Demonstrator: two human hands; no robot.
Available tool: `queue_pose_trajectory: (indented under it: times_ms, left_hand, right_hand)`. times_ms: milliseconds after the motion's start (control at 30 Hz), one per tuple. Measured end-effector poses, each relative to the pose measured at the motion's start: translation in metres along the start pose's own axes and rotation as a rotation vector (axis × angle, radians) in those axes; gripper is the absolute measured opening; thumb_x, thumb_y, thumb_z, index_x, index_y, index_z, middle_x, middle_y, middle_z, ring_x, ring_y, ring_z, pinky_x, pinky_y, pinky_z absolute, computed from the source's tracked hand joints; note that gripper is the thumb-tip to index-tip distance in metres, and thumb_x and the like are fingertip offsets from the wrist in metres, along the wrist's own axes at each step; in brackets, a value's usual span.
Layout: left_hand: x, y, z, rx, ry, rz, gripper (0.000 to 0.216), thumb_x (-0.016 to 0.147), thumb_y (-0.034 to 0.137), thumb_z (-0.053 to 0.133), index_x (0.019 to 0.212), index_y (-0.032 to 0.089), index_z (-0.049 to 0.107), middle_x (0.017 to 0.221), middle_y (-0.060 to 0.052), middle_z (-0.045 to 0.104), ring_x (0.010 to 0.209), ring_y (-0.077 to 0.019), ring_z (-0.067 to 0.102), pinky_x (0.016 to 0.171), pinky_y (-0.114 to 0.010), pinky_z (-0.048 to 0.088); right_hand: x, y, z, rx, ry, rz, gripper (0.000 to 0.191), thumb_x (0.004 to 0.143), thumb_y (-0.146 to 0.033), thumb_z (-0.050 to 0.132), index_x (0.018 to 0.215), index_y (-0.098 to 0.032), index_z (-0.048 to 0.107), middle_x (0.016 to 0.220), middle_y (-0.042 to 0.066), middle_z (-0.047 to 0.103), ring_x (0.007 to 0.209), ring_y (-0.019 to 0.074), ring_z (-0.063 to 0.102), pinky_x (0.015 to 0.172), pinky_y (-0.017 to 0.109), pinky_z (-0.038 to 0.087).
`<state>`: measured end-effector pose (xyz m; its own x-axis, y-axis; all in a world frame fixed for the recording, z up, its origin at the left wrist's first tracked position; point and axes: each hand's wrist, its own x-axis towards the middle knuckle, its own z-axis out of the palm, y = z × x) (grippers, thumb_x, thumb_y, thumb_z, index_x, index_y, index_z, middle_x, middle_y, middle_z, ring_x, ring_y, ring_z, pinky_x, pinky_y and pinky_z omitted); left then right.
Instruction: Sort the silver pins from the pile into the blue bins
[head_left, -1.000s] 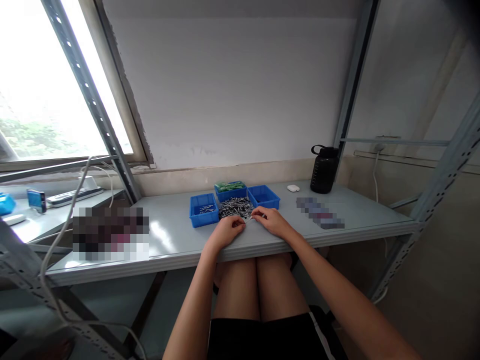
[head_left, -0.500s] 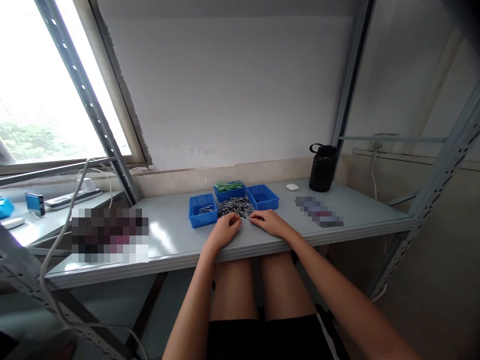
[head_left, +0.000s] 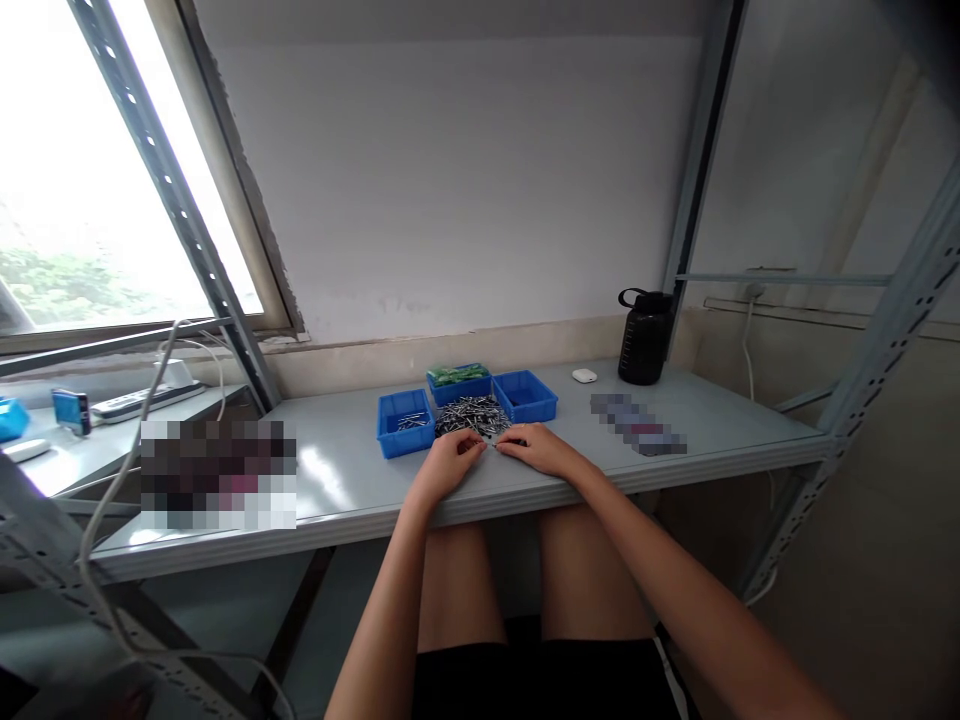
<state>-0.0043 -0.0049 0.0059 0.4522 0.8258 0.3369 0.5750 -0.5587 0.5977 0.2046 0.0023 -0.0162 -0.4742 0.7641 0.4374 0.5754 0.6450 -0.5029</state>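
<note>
A loose pile of thin silver and dark metal pins [head_left: 472,414], perhaps rivets or screws, lies on the grey table in front of me. At its near left edge is my left hand [head_left: 454,460], fingers curled and pinched together. My right hand [head_left: 534,447] faces it from the right, thumb and fingertips closed in a pinch. The fingertips are a small gap apart; whatever they hold is too small to make out. A blue bin [head_left: 406,424] left of the pile holds a few similar pins. Right of the pile stands another blue bin [head_left: 525,396] with something dark inside.
Behind the pile, a third blue bin [head_left: 459,380] holds green packets. A white case [head_left: 584,376] and a black bottle [head_left: 645,338] stand at the back right. Blurred-out items [head_left: 637,424] lie right and left. Metal posts frame the table; a cable [head_left: 112,480] hangs at left.
Both hands stay by the pile's near edge; the fingertips have shifted slightly, with the right hand's moving a little left. My legs have spread apart under the table.
</note>
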Motion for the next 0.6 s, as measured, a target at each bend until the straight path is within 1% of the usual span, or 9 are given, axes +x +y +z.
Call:
queue_pose_trajectory:
  times_ms: [167,333,467,600]
  left_hand:
    - [0.0012,-0.0048,0.002,0.023,0.039,-0.042,0.023,0.093,0.034,0.056,0.093,0.012,0.064,0.088,-0.003,0.066,0.08,-0.0165,0.064,0.075,-0.035,0.053]
    - [0.0001,-0.0027,0.0006,0.053,0.081,-0.088,0.024,0.093,0.034,0.056,0.1,0.012,0.063,0.095,-0.004,0.065,0.083,-0.0174,0.064,0.075,-0.035,0.054]
    - [-0.0003,-0.0019,0.0003,0.046,0.089,-0.11,0.024,0.093,0.033,0.057,0.103,0.012,0.062,0.097,-0.005,0.065,0.082,-0.0172,0.064,0.074,-0.035,0.055]
    - [-0.0002,-0.005,0.0017,0.02,0.094,-0.118,0.025,0.093,0.033,0.057,0.108,0.013,0.061,0.103,-0.006,0.064,0.087,-0.0189,0.064,0.075,-0.036,0.055]
  right_hand:
    - [-0.0012,-0.0024,-0.0007,-0.008,0.02,0.03,0.021,0.095,-0.033,0.056,0.097,-0.015,0.065,0.097,0.004,0.068,0.09,0.0176,0.064,0.084,0.039,0.051]
    - [-0.0016,-0.0044,-0.0009,-0.024,0.03,0.046,0.021,0.095,-0.033,0.055,0.097,-0.015,0.065,0.098,0.005,0.067,0.09,0.0175,0.064,0.084,0.039,0.052]
    - [-0.0018,-0.0042,-0.0008,-0.025,0.035,0.05,0.022,0.095,-0.034,0.055,0.097,-0.015,0.065,0.096,0.004,0.068,0.088,0.0172,0.064,0.083,0.038,0.052]
    - [-0.0023,-0.0037,-0.0009,-0.025,0.04,0.053,0.022,0.095,-0.034,0.055,0.098,-0.015,0.065,0.096,0.004,0.068,0.088,0.0172,0.064,0.082,0.038,0.052]
